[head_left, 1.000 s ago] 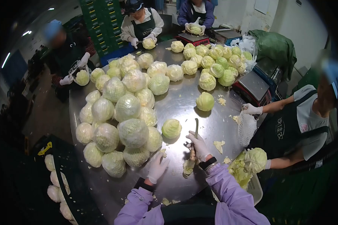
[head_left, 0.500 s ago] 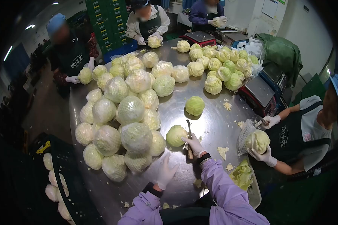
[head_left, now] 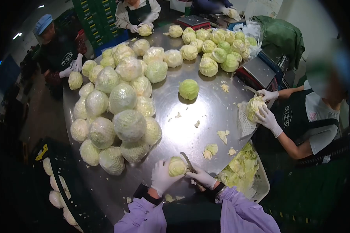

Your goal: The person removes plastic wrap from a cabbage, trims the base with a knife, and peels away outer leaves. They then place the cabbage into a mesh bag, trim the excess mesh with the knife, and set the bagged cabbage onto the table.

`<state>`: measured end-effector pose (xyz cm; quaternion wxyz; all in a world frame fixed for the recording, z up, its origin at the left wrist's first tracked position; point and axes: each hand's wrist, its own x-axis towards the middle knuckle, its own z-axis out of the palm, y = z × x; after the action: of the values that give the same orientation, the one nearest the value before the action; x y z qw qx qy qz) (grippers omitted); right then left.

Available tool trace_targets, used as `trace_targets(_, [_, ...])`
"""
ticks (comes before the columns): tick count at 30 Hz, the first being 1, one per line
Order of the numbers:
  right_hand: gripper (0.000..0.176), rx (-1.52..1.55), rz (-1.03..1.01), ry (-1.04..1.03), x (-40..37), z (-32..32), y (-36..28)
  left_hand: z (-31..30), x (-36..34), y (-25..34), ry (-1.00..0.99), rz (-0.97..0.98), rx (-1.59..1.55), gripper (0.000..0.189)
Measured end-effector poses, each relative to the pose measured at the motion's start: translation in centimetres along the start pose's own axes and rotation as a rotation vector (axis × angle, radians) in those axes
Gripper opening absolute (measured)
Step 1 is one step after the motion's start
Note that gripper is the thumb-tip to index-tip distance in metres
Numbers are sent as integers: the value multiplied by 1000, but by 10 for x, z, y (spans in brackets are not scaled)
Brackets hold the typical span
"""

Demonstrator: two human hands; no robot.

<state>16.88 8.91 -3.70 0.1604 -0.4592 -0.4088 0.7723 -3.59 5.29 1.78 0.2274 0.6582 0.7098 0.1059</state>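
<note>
In the head view, my gloved left hand (head_left: pixel 163 178) is wrapped round a pale green cabbage (head_left: pixel 177 166) close to the table's near edge. My gloved right hand (head_left: pixel 203 177) grips a knife (head_left: pixel 188 161) with a curved blade. The blade stands up at the cabbage's right side, and the handle's end shows below my palm. Farther up the steel table, one bare green cabbage (head_left: pixel 189 89) sits alone. To the left lies a heap of wrapped cabbages (head_left: pixel 130 125), in film and netting.
A white basket (head_left: pixel 263 182) of trimmed leaves (head_left: pixel 239 167) adjoins the table at right. Leaf scraps (head_left: pixel 223 136) lie nearby. A person (head_left: pixel 319 108) on the right trims another cabbage (head_left: pixel 255 108). Unwrapped cabbages (head_left: pixel 208 66) and red scales (head_left: pixel 256 72) stand at the back.
My left hand has gone from open to holding the cabbage, which has come nearer to me. My right hand has moved down with the knife. The whole view has shifted slightly.
</note>
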Motion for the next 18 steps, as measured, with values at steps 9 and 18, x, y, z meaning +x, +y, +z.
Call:
trace_targets(9, [27, -1131, -558, 389, -45, 26, -2, 26, -11, 5, 160, 38, -200, 90])
trace_targets(18, [18, -1216, -340, 303, 20, 12, 24, 29, -9, 8, 188, 90, -157, 88])
